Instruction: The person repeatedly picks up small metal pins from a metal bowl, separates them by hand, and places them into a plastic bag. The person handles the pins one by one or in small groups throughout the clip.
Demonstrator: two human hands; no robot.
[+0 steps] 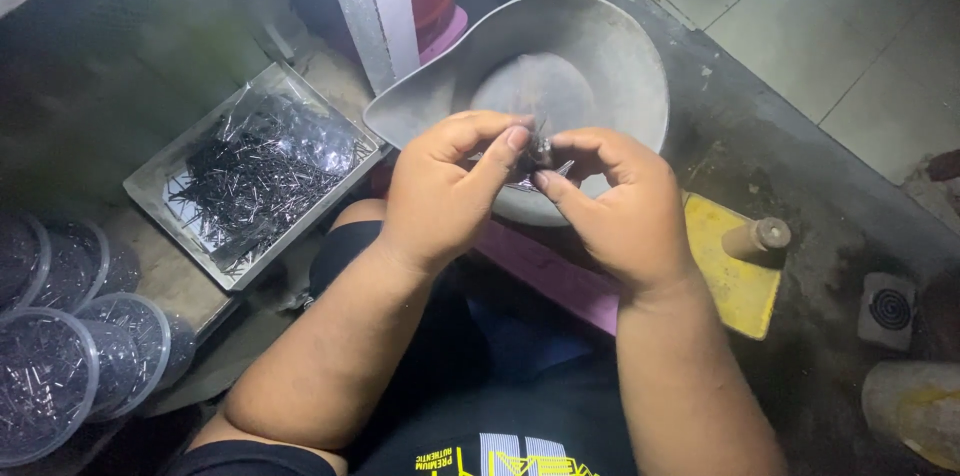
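L hand (pixel 440 186) & R hand (pixel 615 206) pinched together on small metal piece (pixel 541 150), over grey pan (pixel 640 66). Tray of dark pins (pixel 255 171) just left.

Both hands (pixel 540 191) meet at the fingertips (forearms angled inward), apparently pinching.

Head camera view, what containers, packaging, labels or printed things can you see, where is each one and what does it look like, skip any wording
Shallow grey rectangular tray lined with clear plastic film, left of the left hand, holding thin dark metal pins.
Round clear plastic tubs, bottom left, stacked and overlapping, holding small dark pins.
Yellow and white print on a black shirt, bottom centre.
No signs or screens.
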